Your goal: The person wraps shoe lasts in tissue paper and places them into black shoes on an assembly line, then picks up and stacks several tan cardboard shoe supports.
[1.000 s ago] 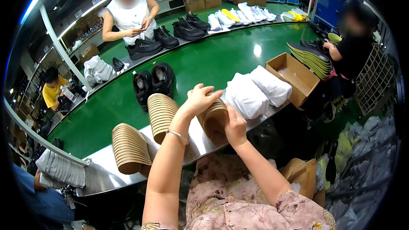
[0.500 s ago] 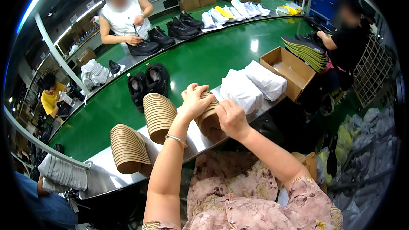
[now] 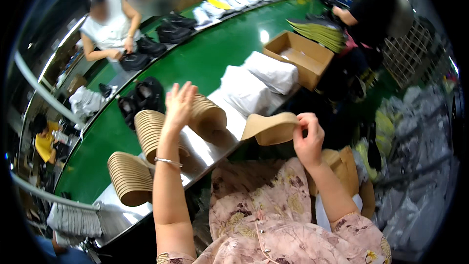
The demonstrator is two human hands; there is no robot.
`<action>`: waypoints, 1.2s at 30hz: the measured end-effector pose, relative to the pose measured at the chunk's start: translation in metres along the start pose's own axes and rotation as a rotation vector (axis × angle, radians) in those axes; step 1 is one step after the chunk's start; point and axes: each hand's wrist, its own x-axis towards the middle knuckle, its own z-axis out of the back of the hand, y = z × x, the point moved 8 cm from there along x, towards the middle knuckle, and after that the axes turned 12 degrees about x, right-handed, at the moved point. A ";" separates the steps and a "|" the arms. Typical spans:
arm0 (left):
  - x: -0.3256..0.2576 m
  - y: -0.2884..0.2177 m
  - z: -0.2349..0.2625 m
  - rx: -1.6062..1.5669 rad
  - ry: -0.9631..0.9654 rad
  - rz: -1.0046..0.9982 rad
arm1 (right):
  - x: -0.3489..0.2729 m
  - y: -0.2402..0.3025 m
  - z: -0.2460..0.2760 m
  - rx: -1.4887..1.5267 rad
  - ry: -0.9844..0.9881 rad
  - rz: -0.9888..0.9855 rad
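My right hand (image 3: 309,139) pinches one end of a single curved tan cardboard piece (image 3: 271,128), held in the air off the front edge of the steel ledge. My left hand (image 3: 181,105) has its fingers stretched out beside a nested stack of the same pieces (image 3: 209,120); whether it touches them I cannot tell. Partly behind my left forearm stands a second nested stack (image 3: 146,129). A third stack (image 3: 129,178) sits farther left on the ledge.
White wrapped bundles (image 3: 244,90) and an open cardboard box (image 3: 298,56) lie right of the stacks. Black shoes (image 3: 149,95) stand on the green belt (image 3: 195,63). Co-workers stand across and at the far right. Grey plastic-wrapped goods (image 3: 410,156) fill the right side.
My right hand has drawn a curved cardboard piece away from the rightmost stack, toward me and right. My left hand has straightened its fingers and shifted to that stack's left side. The view has turned.
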 end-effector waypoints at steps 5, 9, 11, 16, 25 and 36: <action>-0.049 -0.106 0.037 -0.213 -0.333 -0.089 | -0.059 -0.056 0.064 0.088 -0.176 -0.440; -0.133 -0.158 -0.062 -0.787 0.407 -0.005 | -0.129 -0.061 0.040 0.474 -0.217 -0.738; -0.186 -0.179 -0.139 -1.136 0.906 0.144 | -0.143 -0.059 0.044 0.670 -0.222 -0.833; -0.247 -0.203 -0.207 -1.417 1.386 0.494 | -0.178 -0.076 0.057 0.881 -0.333 -0.911; -0.271 -0.252 -0.238 -1.587 1.390 0.842 | -0.184 -0.103 0.097 0.659 -0.140 -0.948; -0.268 -0.191 -0.264 -1.310 1.002 0.912 | -0.481 -0.164 0.221 -0.844 0.526 -1.244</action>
